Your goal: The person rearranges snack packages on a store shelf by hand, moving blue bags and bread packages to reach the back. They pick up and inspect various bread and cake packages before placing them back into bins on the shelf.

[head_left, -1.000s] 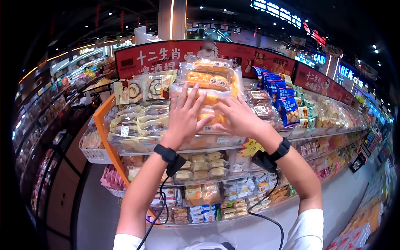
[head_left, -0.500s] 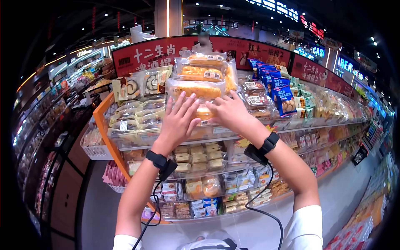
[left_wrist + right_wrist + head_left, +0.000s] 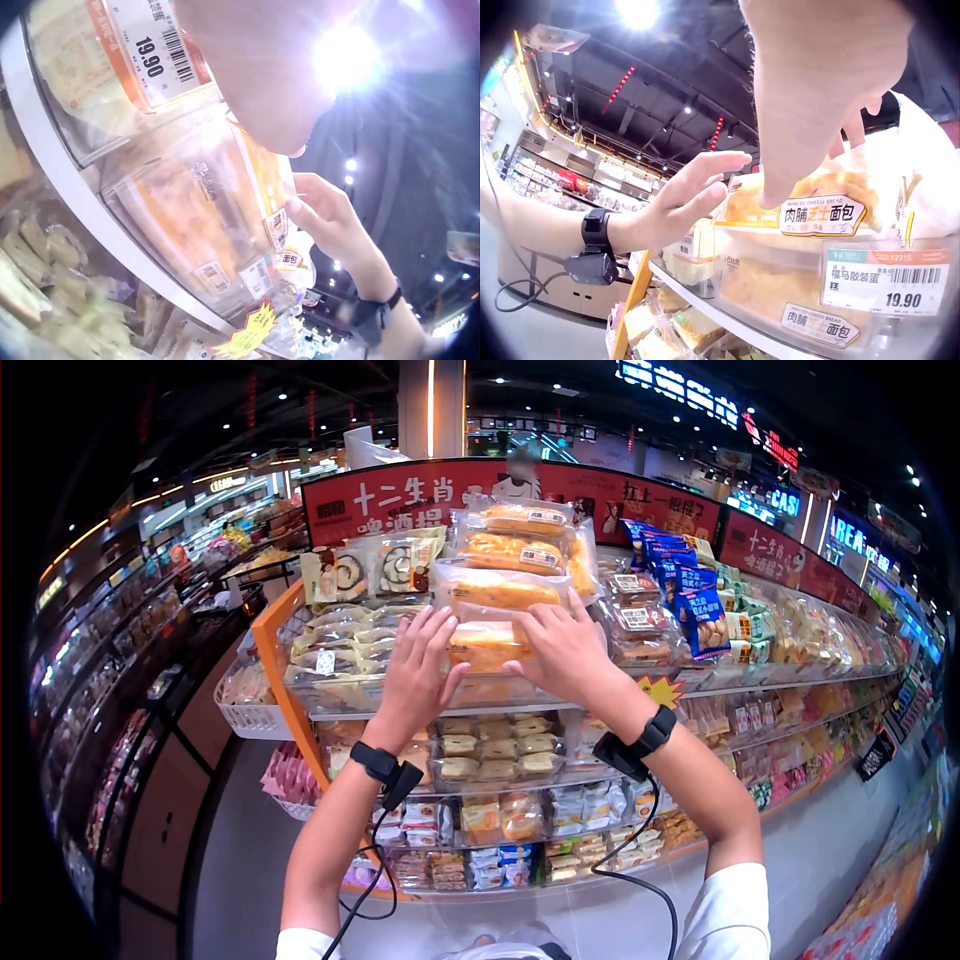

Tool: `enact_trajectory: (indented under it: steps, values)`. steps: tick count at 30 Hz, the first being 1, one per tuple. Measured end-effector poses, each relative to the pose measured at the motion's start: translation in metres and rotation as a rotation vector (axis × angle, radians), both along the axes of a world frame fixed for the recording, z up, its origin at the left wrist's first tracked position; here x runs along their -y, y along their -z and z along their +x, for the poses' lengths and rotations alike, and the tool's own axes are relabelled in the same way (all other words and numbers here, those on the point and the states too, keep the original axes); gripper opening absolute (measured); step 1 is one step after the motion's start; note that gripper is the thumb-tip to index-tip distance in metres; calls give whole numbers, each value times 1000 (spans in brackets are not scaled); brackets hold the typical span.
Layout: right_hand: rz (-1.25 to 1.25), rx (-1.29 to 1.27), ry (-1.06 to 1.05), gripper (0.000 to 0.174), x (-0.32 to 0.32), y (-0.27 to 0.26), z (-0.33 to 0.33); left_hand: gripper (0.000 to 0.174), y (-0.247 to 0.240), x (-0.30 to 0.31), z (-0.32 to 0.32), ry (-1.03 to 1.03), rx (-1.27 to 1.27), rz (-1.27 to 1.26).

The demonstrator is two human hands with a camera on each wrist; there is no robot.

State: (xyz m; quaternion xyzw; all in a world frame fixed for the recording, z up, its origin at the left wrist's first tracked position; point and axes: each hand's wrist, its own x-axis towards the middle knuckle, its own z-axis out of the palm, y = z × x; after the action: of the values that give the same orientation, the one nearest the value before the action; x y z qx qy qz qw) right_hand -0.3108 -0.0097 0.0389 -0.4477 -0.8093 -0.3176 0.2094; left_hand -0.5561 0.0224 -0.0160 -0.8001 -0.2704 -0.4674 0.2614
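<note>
- Left and beyond the left hand [image 3: 412,675]: rolled-cake packs [image 3: 395,568].
- Left hand: fingers fairly straight, at the bread pack's [image 3: 490,645] left end.
- Between the hands: this bread pack — fingertips have dropped from the pack above, so work now seems centred here; stacked packs [image 3: 512,552] beyond limit room.
- Right hand [image 3: 572,657]: relaxed over its right end, apparently not gripping.
- Rightward: blue packets [image 3: 703,615].

Looks bright over the packaged bread [image 3: 500,592] and dim toward the ceiling [image 3: 300,405] in the head view, bending toward black corners. Flares white from an overhead lamp [image 3: 347,58] in the left wrist view, hazing the wrapper [image 3: 176,217]; reads crisp at the price label [image 3: 885,281] in the right.
</note>
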Motion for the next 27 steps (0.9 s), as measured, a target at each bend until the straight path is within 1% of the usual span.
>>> enact_trajectory:
  steps: [2,5,8,11,14,15,17,18,20,21,22,25,27]
  values:
    - [66,-91,-107,67,-5,4,-4,61,-8,6,1,11,4,-4]
    - [-93,-152,-236,70,-7,0,-8,64,-15,4,4,72,21,-65]
    - [-203,-172,-210,65,-9,-6,-20,67,-4,-9,7,196,221,-94]
    - [-244,-477,-356,47,-35,9,-32,73,7,-15,6,205,310,-170]
    - [-376,-563,-317,36,-44,-23,-39,77,7,-8,8,214,335,-239]
    - [-335,-478,-298,27,-48,-30,-40,77,7,-7,8,212,341,-256]
    - [-394,-389,-235,22,-54,-43,-46,76,7,-7,8,206,355,-286]
    - [-423,-343,-203,20,-55,-46,-50,77,8,-10,8,202,348,-258]
    - [-368,-369,-243,17,-63,-44,-57,80,11,-16,7,192,329,-201]
    - [-339,-382,-263,16,-66,-43,-61,83,10,-15,7,217,325,-216]
    - [-311,-397,-284,15,-70,-42,-64,85,10,-13,6,200,304,-219]
    - [-318,-512,-474,14,-75,-41,-68,93,10,-10,7,146,253,-235]
    - [-351,-560,-546,14,-81,-36,-69,93,6,-8,8,166,275,-180]
